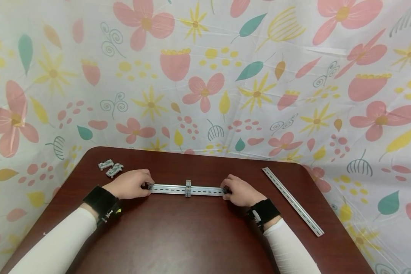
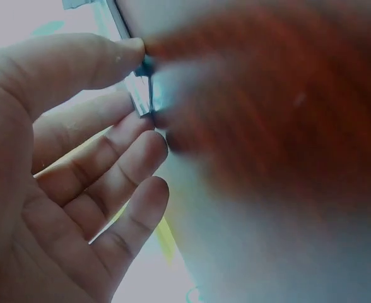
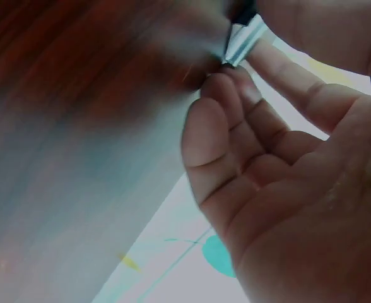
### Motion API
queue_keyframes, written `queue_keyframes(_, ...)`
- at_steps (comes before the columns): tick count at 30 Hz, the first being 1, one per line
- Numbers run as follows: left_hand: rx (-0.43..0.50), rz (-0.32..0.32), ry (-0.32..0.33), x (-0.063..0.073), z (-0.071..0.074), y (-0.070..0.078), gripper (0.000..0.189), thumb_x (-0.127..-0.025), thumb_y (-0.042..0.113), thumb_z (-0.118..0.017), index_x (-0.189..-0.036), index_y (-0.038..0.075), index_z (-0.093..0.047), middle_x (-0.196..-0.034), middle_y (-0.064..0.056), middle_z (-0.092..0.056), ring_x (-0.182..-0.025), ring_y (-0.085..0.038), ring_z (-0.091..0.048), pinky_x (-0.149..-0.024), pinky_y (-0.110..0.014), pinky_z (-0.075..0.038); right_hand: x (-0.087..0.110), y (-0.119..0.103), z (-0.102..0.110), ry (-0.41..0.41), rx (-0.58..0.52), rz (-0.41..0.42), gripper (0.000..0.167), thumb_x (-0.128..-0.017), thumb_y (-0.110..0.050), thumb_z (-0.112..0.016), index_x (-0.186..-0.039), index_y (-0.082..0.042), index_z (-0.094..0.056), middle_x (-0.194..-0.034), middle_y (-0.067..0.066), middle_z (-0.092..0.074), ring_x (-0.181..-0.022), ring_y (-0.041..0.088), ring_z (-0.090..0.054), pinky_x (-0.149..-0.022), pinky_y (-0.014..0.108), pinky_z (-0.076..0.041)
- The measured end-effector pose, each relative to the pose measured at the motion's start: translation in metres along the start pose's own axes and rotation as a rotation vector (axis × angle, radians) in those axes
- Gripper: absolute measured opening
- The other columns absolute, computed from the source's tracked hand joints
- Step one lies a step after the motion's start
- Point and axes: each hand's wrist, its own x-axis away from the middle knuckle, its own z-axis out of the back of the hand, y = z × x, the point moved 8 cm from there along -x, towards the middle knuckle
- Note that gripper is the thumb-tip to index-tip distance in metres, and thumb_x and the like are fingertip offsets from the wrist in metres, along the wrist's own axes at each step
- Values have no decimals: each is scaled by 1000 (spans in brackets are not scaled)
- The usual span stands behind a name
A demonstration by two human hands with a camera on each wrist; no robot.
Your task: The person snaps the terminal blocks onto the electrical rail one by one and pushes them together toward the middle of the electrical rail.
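Note:
A slotted metal DIN rail (image 1: 169,189) lies crosswise in front of me, with several slim grey terminal blocks (image 1: 188,188) standing side by side near its middle. At the rail's left end, my left hand (image 1: 130,184) pinches it between thumb and fingers; the left wrist view shows the rail end (image 2: 142,95) between them. My right hand (image 1: 241,190) grips the opposite end, where a small black piece (image 3: 243,11) shows beside the thumb in the right wrist view. The fingers partly hide both rail ends.
Two grey terminal block pieces (image 1: 114,170) lie at the back left of the dark brown table (image 1: 191,236), beyond my left hand. A second, bare DIN rail (image 1: 292,201) lies slantwise on the right. Behind the table hangs a flower-patterned curtain (image 1: 205,125).

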Motion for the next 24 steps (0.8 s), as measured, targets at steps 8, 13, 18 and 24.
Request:
queue_keyframes(8, -67, -14, -28, -16, 5, -7, 13, -90, 13, -84, -103, 16, -84, -93, 6, -62, -81, -8, -53, -74, -31, -51, -12, 0, 0, 15, 78, 64, 20, -103, -14, -82, -121, -11, -74, -109, 1, -58, -93, 15, -60, -88, 38, -56)
queue_keyframes(13, -89, 20, -50, -26, 6, -15, 13, -91, 14, -82, -104, 14, -84, -93, 3, -62, -81, -13, -52, -76, -35, -51, -24, 7, 1, 8, 89, 47, 22, -104, -14, -81, -124, -9, -74, -111, 2, -59, -97, 17, -61, -91, 40, -56)
queue_keyframes(18, -92, 90, -78, -37, 7, -23, 19, -92, 14, -82, -110, 11, -85, -98, 0, -65, -87, -16, -56, -82, -40, -54, -38, 16, 4, 8, 83, 37, 23, -105, -14, -79, -126, -7, -75, -115, 6, -59, -97, 19, -61, -92, 42, -56)
queue_keyframes(24, -93, 130, -87, -52, 4, -38, 27, -94, 14, -80, -120, 7, -85, -109, -4, -69, -101, -24, -66, -95, -48, -58, -52, 25, 7, 16, 74, 30, 25, -106, -12, -78, -129, -3, -74, -120, 11, -61, -102, 23, -62, -94, 44, -56)
